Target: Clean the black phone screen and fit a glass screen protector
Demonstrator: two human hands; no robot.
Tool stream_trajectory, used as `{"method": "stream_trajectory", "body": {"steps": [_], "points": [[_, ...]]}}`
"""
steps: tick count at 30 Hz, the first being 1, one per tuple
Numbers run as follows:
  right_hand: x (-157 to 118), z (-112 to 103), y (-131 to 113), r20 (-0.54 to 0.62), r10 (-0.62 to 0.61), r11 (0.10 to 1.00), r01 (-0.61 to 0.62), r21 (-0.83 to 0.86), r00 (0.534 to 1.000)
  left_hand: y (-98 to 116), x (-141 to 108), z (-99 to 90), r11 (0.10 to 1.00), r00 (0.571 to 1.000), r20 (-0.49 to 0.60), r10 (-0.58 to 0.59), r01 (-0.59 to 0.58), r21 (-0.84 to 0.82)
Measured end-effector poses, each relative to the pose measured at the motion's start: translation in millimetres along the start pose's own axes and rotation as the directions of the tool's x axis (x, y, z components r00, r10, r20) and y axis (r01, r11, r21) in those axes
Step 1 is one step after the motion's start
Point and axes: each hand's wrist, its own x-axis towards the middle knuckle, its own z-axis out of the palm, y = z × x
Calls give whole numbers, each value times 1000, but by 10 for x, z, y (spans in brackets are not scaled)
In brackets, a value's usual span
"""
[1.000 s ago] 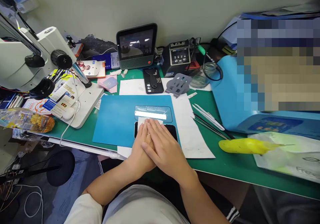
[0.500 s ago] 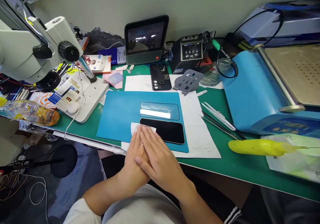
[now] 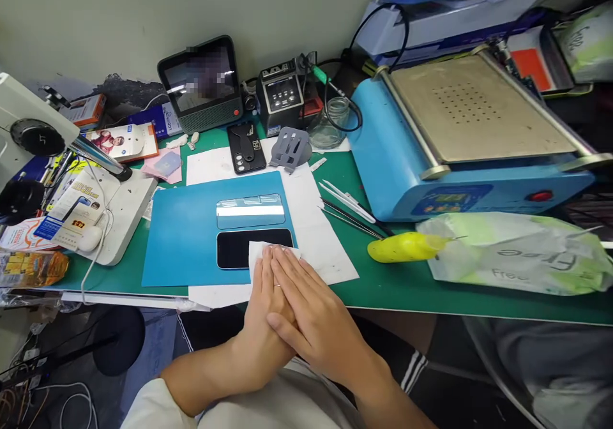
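Observation:
A white wipe [image 3: 255,254] covers the right end of a black phone screen [image 3: 233,250] on a blue mat [image 3: 182,237]. My left hand [image 3: 266,320] lies on the wipe with its fingers stretched out flat, a ring on one of them. Resting partly over it, my right hand [image 3: 313,311] is also flat, its fingertips at the wipe and its thumb across the back of my left hand. Just behind the screen lies a clear glass panel [image 3: 250,211] with a dark outline. What is under the fingertips is hidden.
Tweezers [image 3: 352,204], a yellow bottle [image 3: 407,248] and a blue machine with a perforated plate [image 3: 464,106] stand to the right. Behind the mat are a black phone [image 3: 246,149], a grey holder [image 3: 290,148] and a display [image 3: 204,84]. A microscope base [image 3: 119,215] is on the left.
The head view has turned to the right. Both hands and the wipe have moved along the black screen from its left end to its right end.

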Motion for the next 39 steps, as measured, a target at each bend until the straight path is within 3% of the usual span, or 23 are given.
{"method": "stream_trajectory", "body": {"steps": [5, 10, 18, 24, 33, 39], "points": [[120, -25, 124, -8, 32, 999, -33, -25, 999, -2, 240, -16, 994, 998, 38, 49, -52, 92], [343, 42, 132, 24, 67, 997, -66, -45, 997, -174, 344, 23, 995, 1000, 1, 29, -29, 99], [618, 293, -159, 89, 23, 999, -19, -47, 996, -587, 114, 0, 997, 1000, -26, -8, 10, 75], [725, 459, -439, 117, -55, 995, 64, -76, 992, -795, -159, 28, 994, 994, -20, -104, 105, 26], [516, 475, -551, 114, -135, 991, 132, 33, 984, -712, -427, -46, 989, 990, -20, -141, 142, 51], [206, 232, -326, 62, -78, 997, 77, 11, 995, -338, -253, -86, 998, 998, 14, -63, 62, 18]]}}
